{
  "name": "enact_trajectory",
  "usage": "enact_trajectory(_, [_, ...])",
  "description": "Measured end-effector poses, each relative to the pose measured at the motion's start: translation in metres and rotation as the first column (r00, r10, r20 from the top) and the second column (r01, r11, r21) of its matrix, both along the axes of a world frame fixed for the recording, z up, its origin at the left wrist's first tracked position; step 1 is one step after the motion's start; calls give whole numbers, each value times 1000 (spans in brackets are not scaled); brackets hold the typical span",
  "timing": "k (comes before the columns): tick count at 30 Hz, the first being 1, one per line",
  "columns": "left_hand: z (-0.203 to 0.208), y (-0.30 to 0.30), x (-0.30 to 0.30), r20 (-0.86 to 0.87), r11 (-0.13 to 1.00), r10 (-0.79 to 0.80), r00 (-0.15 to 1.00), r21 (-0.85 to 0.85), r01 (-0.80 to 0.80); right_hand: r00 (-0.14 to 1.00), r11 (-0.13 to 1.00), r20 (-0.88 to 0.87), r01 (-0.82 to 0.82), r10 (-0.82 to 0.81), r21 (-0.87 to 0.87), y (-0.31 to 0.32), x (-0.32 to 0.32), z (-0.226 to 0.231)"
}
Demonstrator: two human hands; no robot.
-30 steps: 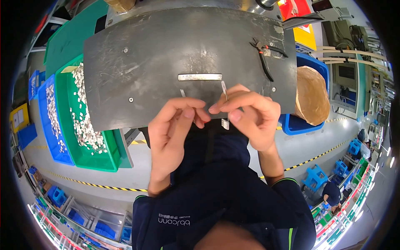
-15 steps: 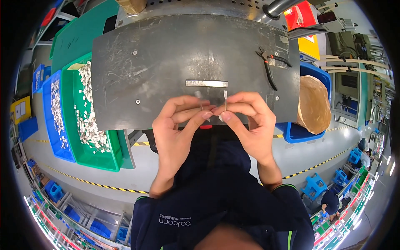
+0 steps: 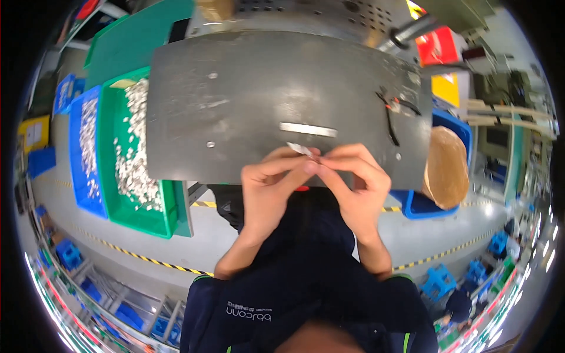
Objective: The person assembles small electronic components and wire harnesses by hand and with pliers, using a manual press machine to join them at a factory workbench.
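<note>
Above the near edge of the grey work plate (image 3: 247, 112), my two hands meet at the fingertips. My left hand (image 3: 265, 191) is closed in a pinch, and a small white piece (image 3: 300, 149) sticks out from its thumb and fingers, pointing up and left. My right hand (image 3: 360, 187) is also pinched, its tips pressed up against the left ones; what lies between them is hidden by the fingers and blurred. Just beyond the hands a short, narrow silvery bar (image 3: 308, 129) lies flat on the plate. Cutting pliers (image 3: 391, 125) with dark, red-marked handles rest farther right.
At the left stand a green bin (image 3: 168, 219) and a blue bin (image 3: 75, 159), both with many small white pieces. A blue tub (image 3: 424, 207) lined with a brown paper bag (image 3: 447, 167) sits at the right. Perforated metal and a metal tube (image 3: 412, 32) border the far side.
My hands have come together; the two thin white-tipped pieces stood upright and apart before, and now one white tip shows, tilted left. The view has shifted slightly.
</note>
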State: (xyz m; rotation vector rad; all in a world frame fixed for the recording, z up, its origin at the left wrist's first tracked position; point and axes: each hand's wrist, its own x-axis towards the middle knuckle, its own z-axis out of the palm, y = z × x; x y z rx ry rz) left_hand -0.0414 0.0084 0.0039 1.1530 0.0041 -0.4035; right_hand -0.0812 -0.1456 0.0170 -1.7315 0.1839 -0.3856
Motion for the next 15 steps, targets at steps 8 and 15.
enact_trajectory(8, [-19,-2,-7,-105,986,40,994,-155,-56,999,931,-32,-34,25,-363,6,-2,8])
enact_trajectory(15, [-21,71,-11,-68,968,250,966,-12,-251,947,902,32,-292,318,-318,40,14,-4])
